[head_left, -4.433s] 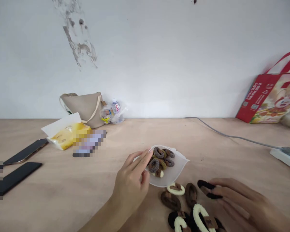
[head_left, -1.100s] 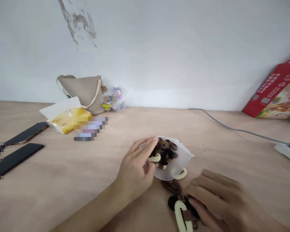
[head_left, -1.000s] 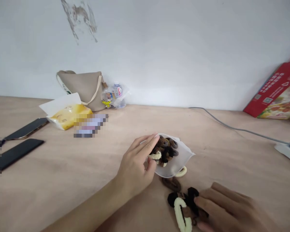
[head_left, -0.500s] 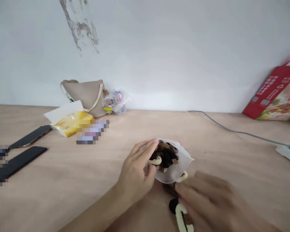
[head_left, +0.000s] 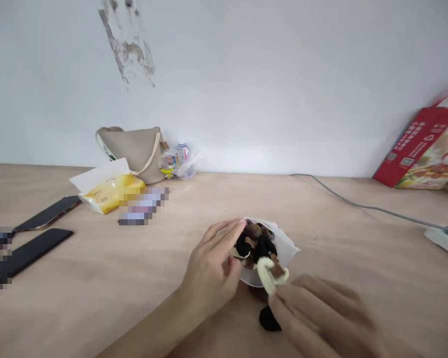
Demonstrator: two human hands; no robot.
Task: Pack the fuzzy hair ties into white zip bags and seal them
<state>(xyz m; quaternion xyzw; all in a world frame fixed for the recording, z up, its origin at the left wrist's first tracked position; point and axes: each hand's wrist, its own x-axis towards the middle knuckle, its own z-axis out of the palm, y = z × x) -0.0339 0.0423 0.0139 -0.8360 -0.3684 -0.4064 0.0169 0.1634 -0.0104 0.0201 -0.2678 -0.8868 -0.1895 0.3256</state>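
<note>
Right hand [head_left: 317,318] pinched cream-and-brown hair tie [head_left: 272,275] at mouth of frosted pouch [head_left: 285,251]; left hand [head_left: 209,263] gripped pouch rim. Dark hair ties [head_left: 254,244] inside pouch; black hair tie [head_left: 269,318] on wooden table [head_left: 358,278] below. Red bag [head_left: 420,149] beyond, print unreadable.

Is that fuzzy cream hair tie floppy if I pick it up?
The fuzzy cream hair tie is probably soft and floppy, since it curves where the right hand pinches it. Its fuzzy surface probably isn't slippery, and it looks light.
</note>
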